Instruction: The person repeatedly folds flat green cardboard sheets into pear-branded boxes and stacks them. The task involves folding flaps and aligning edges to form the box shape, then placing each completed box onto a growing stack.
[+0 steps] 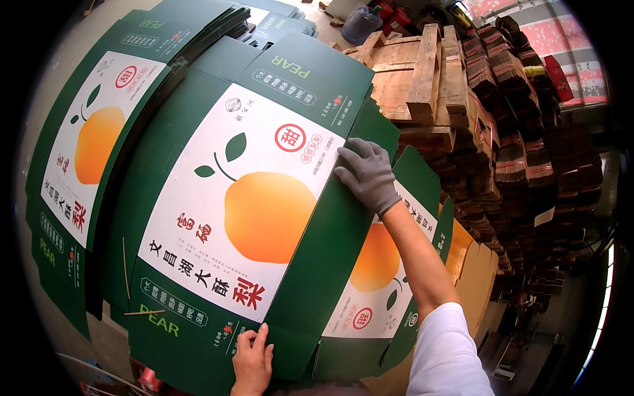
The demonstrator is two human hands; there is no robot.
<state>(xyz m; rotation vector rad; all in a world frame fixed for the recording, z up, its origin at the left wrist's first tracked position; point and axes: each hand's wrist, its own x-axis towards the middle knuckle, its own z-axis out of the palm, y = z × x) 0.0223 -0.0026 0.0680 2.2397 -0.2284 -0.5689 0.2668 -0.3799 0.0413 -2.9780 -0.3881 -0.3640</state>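
Observation:
A large flattened cardboard carton (pixel 198 165), dark green with a white panel and a printed yellow pear, lies in front of me. My right hand (pixel 370 173), in a grey glove, rests with spread fingers on its right side, by the white panel's upper right edge. My bare left hand (pixel 252 360) touches the near green flap, its fingertips lying at the panel's lower corner. Neither hand is wrapped round anything I can see. Another printed pear panel (pixel 373 264) shows under my right forearm. Two thin brown strips (pixel 125 267) lie on the carton's left part.
A stack of similar green flattened cartons (pixel 99 132) stands at the left, with more behind. Wooden pallets (pixel 422 72) and tall piles of brown folded cardboard (pixel 522 152) fill the right. A clear plastic water jug (pixel 362 25) and red containers (pixel 396 18) sit at the back.

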